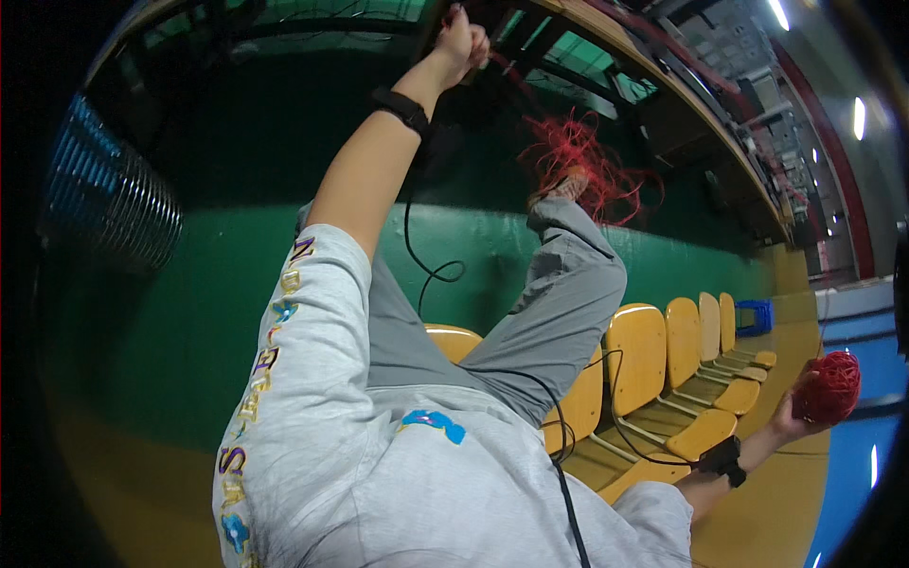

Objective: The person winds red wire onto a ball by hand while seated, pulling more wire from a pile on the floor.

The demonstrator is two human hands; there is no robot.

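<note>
My right hand (793,409), stretched out far to the right, is closed round a ball of red string (831,388). My left hand (461,47) is raised at the top middle, its fingers curled closed. Reddish string shows beside those fingers and leads toward a loose red tangle (573,156); the exact grip is hard to see. That tangle lies round my foot (566,185) on the dark green floor, with strands spread in all directions. Black bands are on both my wrists.
Yellow wooden chairs (636,346) with metal legs stand in a row at the right, a blue stool (755,317) beyond them. A long wooden-edged table (653,62) runs along the far side. Black cable (409,227) hangs near my legs. A ribbed metal object (142,208) stands left.
</note>
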